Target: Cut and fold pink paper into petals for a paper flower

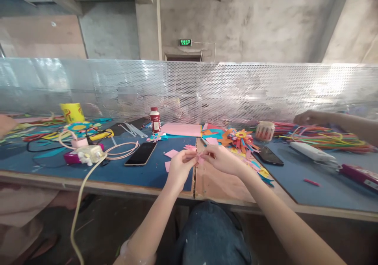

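Observation:
Both hands meet above the table, at the seam between the blue mat and the bare wood. My left hand point(181, 166) is closed, its fingertips pinching a small piece of pink paper point(201, 158). From the other side my right hand point(220, 159) pinches the same piece; a thin, pen-like object point(203, 141) sticks up by its fingers, its kind unclear. Just behind the hands is a pink paper flower point(190, 147). Pink paper squares point(171, 153) lie left of my left hand. Beyond my right hand sits a pile of orange and multicoloured paper flowers point(240, 137).
A black phone point(141, 154) and a power strip with plugs point(85, 154) lie left, its cable hanging over the edge. A red-capped bottle point(155, 120) stands behind. Rightward are another phone point(269, 155), a jar point(265, 131), coloured strips point(330, 135) and another person's arm point(339, 121).

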Tool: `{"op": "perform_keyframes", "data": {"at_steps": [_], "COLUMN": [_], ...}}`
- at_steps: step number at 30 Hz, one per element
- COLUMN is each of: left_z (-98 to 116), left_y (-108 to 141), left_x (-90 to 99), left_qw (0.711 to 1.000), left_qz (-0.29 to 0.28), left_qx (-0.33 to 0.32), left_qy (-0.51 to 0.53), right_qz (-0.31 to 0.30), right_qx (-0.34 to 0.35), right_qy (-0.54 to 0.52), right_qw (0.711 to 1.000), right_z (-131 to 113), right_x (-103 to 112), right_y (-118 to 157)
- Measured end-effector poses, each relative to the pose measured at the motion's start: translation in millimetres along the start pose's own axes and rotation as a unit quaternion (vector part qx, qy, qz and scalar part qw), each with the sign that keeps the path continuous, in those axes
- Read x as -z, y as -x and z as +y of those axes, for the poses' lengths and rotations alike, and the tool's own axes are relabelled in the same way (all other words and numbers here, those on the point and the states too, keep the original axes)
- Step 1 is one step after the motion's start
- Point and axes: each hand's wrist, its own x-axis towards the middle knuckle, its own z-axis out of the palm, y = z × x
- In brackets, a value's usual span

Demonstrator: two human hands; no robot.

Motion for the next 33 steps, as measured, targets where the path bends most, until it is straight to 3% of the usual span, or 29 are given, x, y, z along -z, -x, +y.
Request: {"op": "perform_keyframes", "data": {"at_steps": [7,16,19,23,25,29,33], "left_z": [-0.8,0.3,3.4,8.4,9.9,10.5,13.4], "left_y": [-1.5,-0.3,2.1,7.0,9.1,11.3,13.9], "left_x": [0.7,0.4,-1.4,-2.6,-2.2,-1.3,-2.3], "left_qw": [1.0,1.0,0.999,0.981,0.978,0.986,0.976], "left_qz": [0.018,0.003,-0.044,-0.182,-0.195,-0.147,-0.177], "left_qx": [0.003,-0.002,0.017,0.026,0.004,-0.032,-0.054], "left_qy": [0.002,0.0,-0.016,-0.066,-0.072,-0.076,-0.112], "right_qz": [-0.005,-0.064,-0.085,-0.131,-0.119,-0.026,-0.033], "right_qx": [0.023,-0.002,-0.002,-0.019,-0.022,-0.015,-0.007], "right_qy": [-0.033,-0.164,-0.215,-0.284,-0.276,-0.237,-0.239], "right_qw": [0.999,0.984,0.973,0.95,0.953,0.971,0.971], "right_z": [4.5,9.8,8.3,5.0,2.6,-2.5,-4.4], "right_x": [-4.5,-8.5,-0.9,8.7,8.8,-0.3,-6.8], "right_y": [1.4,0.6,3.4,6.3,7.0,9.0,11.4]}}
